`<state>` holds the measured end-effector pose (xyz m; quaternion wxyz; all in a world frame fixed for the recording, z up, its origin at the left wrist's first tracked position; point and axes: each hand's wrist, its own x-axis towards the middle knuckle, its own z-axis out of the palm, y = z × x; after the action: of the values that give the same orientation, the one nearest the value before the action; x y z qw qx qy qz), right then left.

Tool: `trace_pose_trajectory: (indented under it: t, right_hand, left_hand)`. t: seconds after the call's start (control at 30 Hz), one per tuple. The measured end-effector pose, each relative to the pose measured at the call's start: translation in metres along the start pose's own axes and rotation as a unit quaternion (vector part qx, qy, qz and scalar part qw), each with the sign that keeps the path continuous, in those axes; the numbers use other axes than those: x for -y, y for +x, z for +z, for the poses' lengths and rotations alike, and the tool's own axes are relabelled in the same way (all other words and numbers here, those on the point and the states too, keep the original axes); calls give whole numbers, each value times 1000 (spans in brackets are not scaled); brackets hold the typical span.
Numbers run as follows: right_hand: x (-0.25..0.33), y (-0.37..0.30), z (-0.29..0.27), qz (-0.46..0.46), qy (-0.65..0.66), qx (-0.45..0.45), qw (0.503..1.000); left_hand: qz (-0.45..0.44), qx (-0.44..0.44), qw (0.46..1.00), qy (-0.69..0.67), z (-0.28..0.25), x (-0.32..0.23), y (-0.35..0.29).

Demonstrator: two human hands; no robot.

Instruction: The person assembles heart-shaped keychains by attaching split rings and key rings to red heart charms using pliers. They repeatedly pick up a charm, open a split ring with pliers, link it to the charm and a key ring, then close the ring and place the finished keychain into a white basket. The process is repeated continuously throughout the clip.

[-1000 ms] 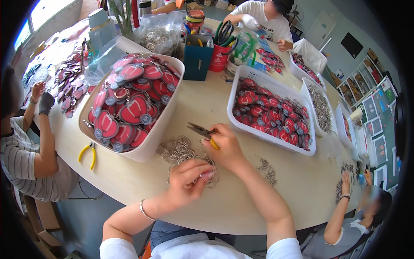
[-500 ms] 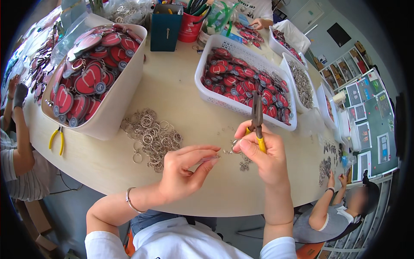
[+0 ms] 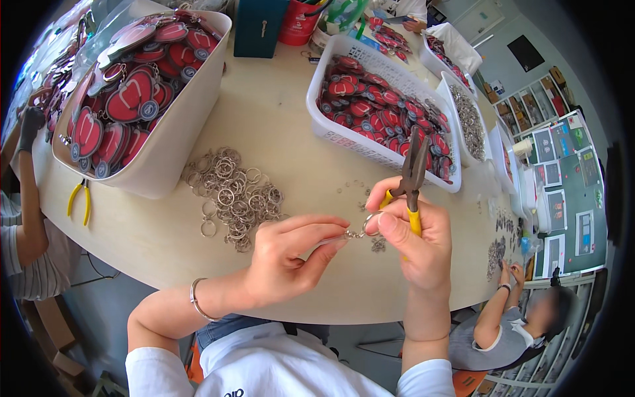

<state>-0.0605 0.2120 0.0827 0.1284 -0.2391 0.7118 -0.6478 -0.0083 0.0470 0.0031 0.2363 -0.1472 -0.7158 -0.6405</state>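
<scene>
A: How far along was the work?
B: One piece looked midway. The left hand [image 3: 291, 259] pinched a thin flat piece [image 3: 323, 244], edge-on, near middle. The right hand [image 3: 420, 245] pinched a metal ring [image 3: 372, 223] while gripping pliers [image 3: 415, 173]. The hands were apart, a short chain [image 3: 355, 234] between them; I couldn't tell whether it was linked to the ring.
A: And the rest?
B: Loose rings [image 3: 235, 198] lay heaped to the left, unused. Red tags [image 3: 129, 96] filled the left bin [image 3: 182, 155] and the right basket [image 3: 360, 141]; how many were finished was unclear.
A: Any writing?
B: Dark letters, partly cut off, on the white shirt [image 3: 284, 360], and pale print on a red cup [image 3: 301, 28], far side. The tags' round discs [image 3: 149, 110] were too small to read.
</scene>
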Motion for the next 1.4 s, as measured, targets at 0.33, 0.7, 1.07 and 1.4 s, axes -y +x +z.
trace_pose_trajectory:
  t: [0.33, 0.7, 1.07, 1.4]
  right_hand:
    - [-2, 2, 1, -5, -22, -1, 1000]
    - [-2, -2, 0, 1, -17, -11, 1000]
    - [0, 0, 1, -3, -28, -2, 1000]
    - [1, 0, 5, 0, -17, -7, 1000]
  left_hand:
    - [-5, 16, 1000, -13, -6, -3, -1]
    - [-7, 22, 1000, -1, -8, -5, 0]
    - [-12, 31, 999, -5, -7, -5, 0]
    - [4, 7, 1000, -13, -5, -2, 0]
